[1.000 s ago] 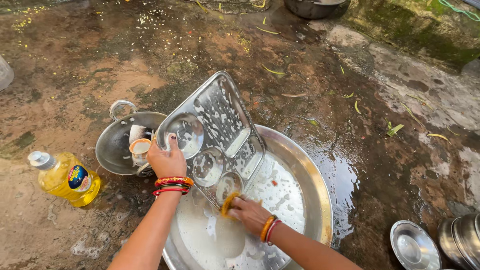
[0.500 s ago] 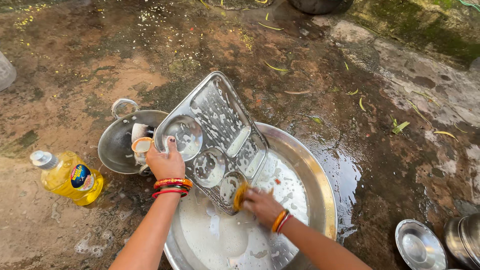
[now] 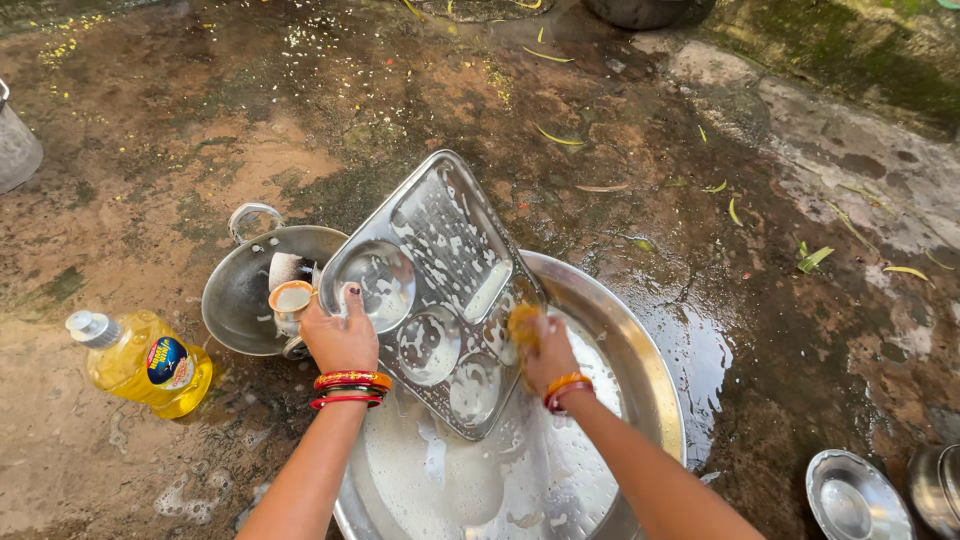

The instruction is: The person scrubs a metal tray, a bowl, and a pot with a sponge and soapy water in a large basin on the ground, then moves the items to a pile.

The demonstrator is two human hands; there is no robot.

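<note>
Head view, looking down: a wide steel basin (image 3: 655, 400) of soapy water sits nearest on the wet ground. A steel tray (image 3: 440, 290) with compartments leans tilted over it, foamy. The left hand (image 3: 340, 338) grasps the tray's left edge, fingers clenched on it. The right hand (image 3: 548, 358) presses a yellow scrubber (image 3: 523, 325) against the tray's right side, fingers closed around it. Just left stands a steel pot (image 3: 240, 290) holding a small cup (image 3: 290, 298); farther left lies a yellow soap bottle (image 3: 140, 362). A small steel plate (image 3: 858, 498) lies at the lower right.
</note>
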